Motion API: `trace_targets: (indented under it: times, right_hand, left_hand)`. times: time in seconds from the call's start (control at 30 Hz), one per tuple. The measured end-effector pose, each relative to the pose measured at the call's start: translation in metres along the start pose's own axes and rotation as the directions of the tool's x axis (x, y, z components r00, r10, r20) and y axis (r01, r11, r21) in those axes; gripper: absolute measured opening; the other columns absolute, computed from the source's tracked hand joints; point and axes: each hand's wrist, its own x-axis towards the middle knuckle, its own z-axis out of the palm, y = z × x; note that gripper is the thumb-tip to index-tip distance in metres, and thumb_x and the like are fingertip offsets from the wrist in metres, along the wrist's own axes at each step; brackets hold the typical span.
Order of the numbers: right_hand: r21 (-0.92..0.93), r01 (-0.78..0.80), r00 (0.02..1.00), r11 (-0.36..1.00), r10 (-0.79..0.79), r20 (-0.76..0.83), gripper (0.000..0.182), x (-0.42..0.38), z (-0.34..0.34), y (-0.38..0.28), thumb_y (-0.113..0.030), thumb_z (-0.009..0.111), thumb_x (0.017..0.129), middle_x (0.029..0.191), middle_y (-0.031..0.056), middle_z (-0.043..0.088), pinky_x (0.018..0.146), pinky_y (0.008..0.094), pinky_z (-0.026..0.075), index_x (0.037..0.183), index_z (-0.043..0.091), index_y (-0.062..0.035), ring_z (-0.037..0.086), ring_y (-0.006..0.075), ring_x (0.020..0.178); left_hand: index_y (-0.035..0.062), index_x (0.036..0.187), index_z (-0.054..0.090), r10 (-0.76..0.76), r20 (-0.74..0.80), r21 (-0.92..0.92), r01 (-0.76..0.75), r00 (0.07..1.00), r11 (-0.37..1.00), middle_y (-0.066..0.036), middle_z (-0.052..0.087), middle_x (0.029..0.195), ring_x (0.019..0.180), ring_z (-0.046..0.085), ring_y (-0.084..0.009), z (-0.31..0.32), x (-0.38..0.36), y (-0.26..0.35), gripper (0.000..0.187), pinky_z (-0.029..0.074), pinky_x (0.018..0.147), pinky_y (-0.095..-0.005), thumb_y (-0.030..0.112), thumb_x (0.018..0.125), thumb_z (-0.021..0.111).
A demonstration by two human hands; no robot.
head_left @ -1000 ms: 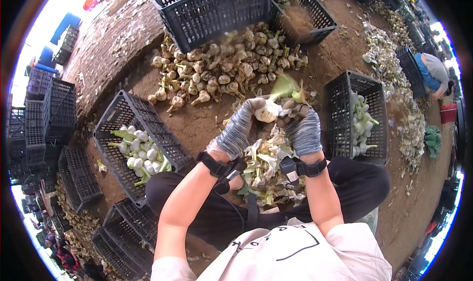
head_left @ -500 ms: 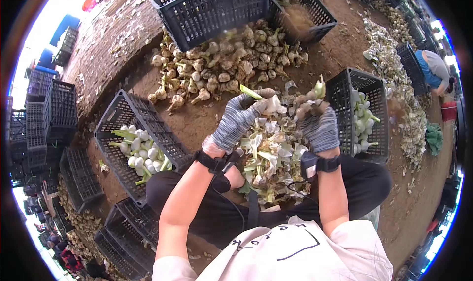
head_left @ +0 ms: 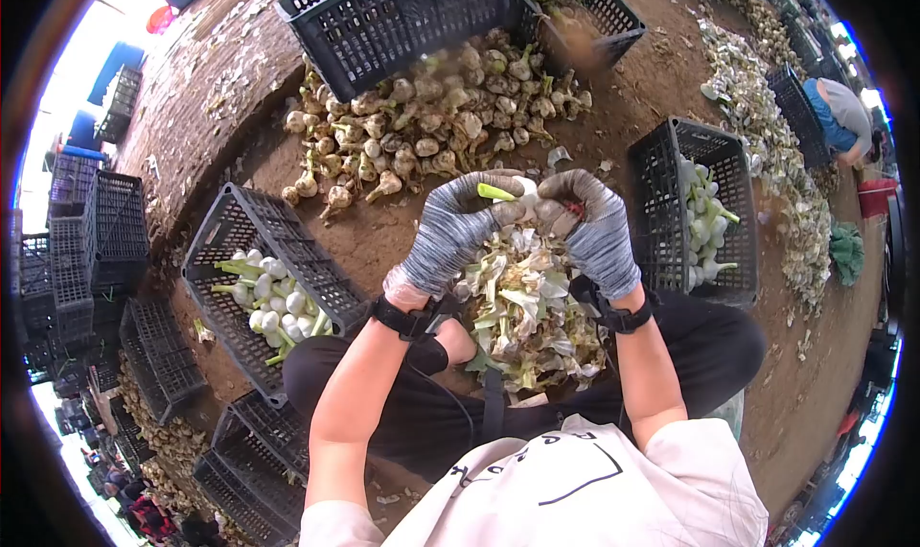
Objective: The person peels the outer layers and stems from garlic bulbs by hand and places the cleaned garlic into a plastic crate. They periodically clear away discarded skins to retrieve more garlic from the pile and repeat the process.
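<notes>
In front of me, my left hand [head_left: 458,223], in a grey striped glove, is closed around a garlic bulb [head_left: 527,188] whose cut green stem sticks out to the left. My right hand [head_left: 592,223], gloved alike with dirty fingertips, pinches at the bulb's right side. A small reddish bit shows between those fingers; what it is I cannot make out. Both hands hang over a heap of garlic skins [head_left: 527,307] between my legs. Beyond them lies a pile of unpeeled garlic [head_left: 412,130].
At the left stands a black crate [head_left: 225,326] of white garlic bulbs, and another crate [head_left: 661,202] with peeled bulbs is at the right. A large black crate [head_left: 402,24] rests behind the pile. Stacked crates [head_left: 117,226] line the far left. Another person [head_left: 843,116] bends down at far right.
My right hand has moved left and up to meet the bulb in my left hand. The loose skins and green-tipped piece at its fingers are no longer seen there.
</notes>
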Motion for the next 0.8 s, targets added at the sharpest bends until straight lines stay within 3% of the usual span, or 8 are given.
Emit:
trace_targets:
  times: [0.3,0.37,0.4,0.47,0.57,0.63,0.7,0.8]
  right_hand:
    - [-0.056,-0.148,0.987,0.987,0.144,-0.072,0.017,-0.01,-0.008,0.037,-0.001,0.06,0.076,0.079,0.008,0.061,0.067,0.0285,0.047,0.092,0.062,0.0002,0.056,0.0137,0.072]
    - [-0.206,0.131,0.986,0.97,-0.107,0.126,0.023,-0.019,-0.01,0.049,0.001,0.059,0.073,0.081,0.0084,0.061,0.068,0.0302,0.047,0.094,0.064,-0.0007,0.058,0.0168,0.074]
    - [-0.252,0.111,0.957,0.961,-0.035,0.287,0.019,-0.026,-0.013,0.035,0.003,0.061,0.071,0.082,0.0082,0.061,0.073,0.0303,0.047,0.089,0.065,-0.0017,0.058,0.0187,0.081]
    - [0.227,-0.192,0.884,0.955,0.068,0.463,0.019,-0.036,-0.02,0.023,-0.006,0.066,0.069,0.083,0.0085,0.061,0.071,0.0321,0.047,0.087,0.067,-0.0021,0.058,0.0196,0.078]
    - [0.717,-0.426,0.788,0.551,-0.162,0.593,0.03,-0.029,-0.045,0.031,-0.024,0.067,0.075,0.093,0.0126,0.062,0.076,0.0331,0.049,0.092,0.067,0.0006,0.06,0.018,0.079]
    - [0.368,-0.6,0.765,0.711,0.373,0.525,0.037,-0.021,-0.046,-0.001,-0.022,0.067,0.079,0.1,0.0146,0.06,0.079,0.0315,0.049,0.108,0.061,-0.0002,0.059,0.0184,0.088]
    - [-0.019,-0.203,0.947,0.979,0.201,0.251,0.046,-0.022,-0.023,0.034,-0.017,0.066,0.081,0.11,0.0146,0.057,0.081,0.0282,0.049,0.121,0.051,-0.0013,0.057,0.0168,0.096]
    - [0.288,-0.363,0.929,0.886,0.319,0.187,0.042,-0.01,-0.001,0.025,-0.01,0.064,0.082,0.112,0.0122,0.055,0.081,0.0279,0.05,0.12,0.05,-0.0023,0.055,0.0141,0.099]
  left_hand:
    - [0.0027,0.105,0.062,-0.105,0.089,-0.187,0.12,0.99,0.975,-0.009,0.061,0.108,0.1,0.058,-0.0188,-0.008,0.0,-0.005,0.031,0.047,0.086,-0.0294,0.021,0.081,0.069]
    - [-0.0005,0.108,0.059,-0.169,0.072,-0.557,0.18,0.983,0.811,-0.01,0.062,0.102,0.088,0.062,-0.0178,-0.01,0.002,-0.007,0.03,0.052,0.075,-0.0271,0.015,0.083,0.066]
    - [-0.0003,0.109,0.057,-0.207,0.032,-0.636,0.18,0.978,0.75,-0.011,0.063,0.099,0.086,0.063,-0.0194,-0.008,0.004,-0.005,0.03,0.054,0.072,-0.0279,0.014,0.084,0.064]
    - [-0.0001,0.108,0.057,-0.221,0.003,-0.68,0.164,0.975,0.714,-0.011,0.063,0.097,0.085,0.063,-0.019,-0.017,0.008,-0.016,0.029,0.054,0.07,-0.0275,0.014,0.084,0.064]
    - [0.0016,0.103,0.058,-0.268,-0.078,-0.7,0.139,0.96,0.7,-0.007,0.062,0.089,0.078,0.062,-0.0154,-0.025,0.008,-0.023,0.022,0.054,0.064,-0.0255,0.013,0.086,0.063]
    - [0.0034,0.1,0.058,-0.295,-0.178,-0.611,0.13,0.939,0.781,-0.003,0.061,0.084,0.072,0.06,-0.0112,-0.025,0.008,-0.025,0.019,0.054,0.06,-0.0244,0.014,0.086,0.063]
    - [0.0052,0.098,0.06,-0.353,-0.242,-0.586,0.154,0.904,0.796,-0.001,0.06,0.075,0.064,0.059,-0.0116,-0.02,0.01,-0.025,0.016,0.052,0.055,-0.0265,0.013,0.085,0.064]
    - [0.0044,0.098,0.058,-0.382,-0.246,-0.522,0.21,0.891,0.827,-0.001,0.061,0.079,0.061,0.058,-0.008,-0.01,0.007,-0.014,0.021,0.051,0.053,-0.0219,0.02,0.085,0.064]
